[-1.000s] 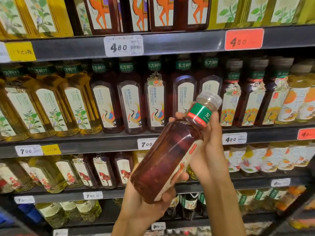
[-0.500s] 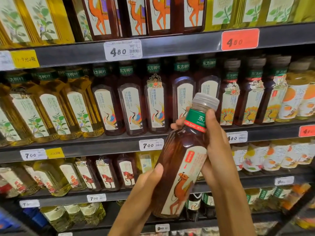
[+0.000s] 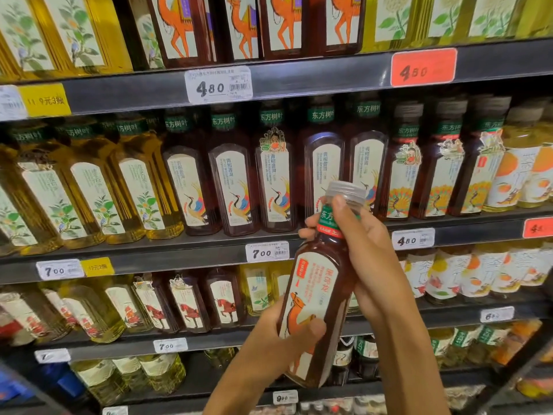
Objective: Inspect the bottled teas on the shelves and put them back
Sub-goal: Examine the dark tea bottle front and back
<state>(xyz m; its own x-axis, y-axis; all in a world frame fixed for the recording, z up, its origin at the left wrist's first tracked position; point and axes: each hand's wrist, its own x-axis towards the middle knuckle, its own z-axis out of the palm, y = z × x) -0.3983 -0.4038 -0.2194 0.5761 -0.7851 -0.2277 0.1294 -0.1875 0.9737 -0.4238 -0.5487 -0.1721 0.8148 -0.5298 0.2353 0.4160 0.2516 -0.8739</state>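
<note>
A dark brown tea bottle [image 3: 321, 283] with a clear cap, green neck band and an orange camel label stands nearly upright in front of the shelves, label facing me. My right hand [image 3: 365, 253] grips its neck and shoulder from the right, fingers wrapped over the green band. My left hand [image 3: 281, 339] holds the lower body from the left, thumb pressed across the label. The bottle's base is level with the third shelf.
Four dark shelves [image 3: 179, 253] carry rows of bottled teas: camel-label bottles [image 3: 242, 25] on top, yellow teas [image 3: 89, 187] and crane-label dark teas [image 3: 236, 181] in the second row, horse-label bottles [image 3: 191, 304] below. Price tags [image 3: 218, 85] line the shelf edges.
The bottle swung from a steep tilt to nearly upright and turned its camel label toward me. My left hand shifted from cupping the base to holding the lower side.
</note>
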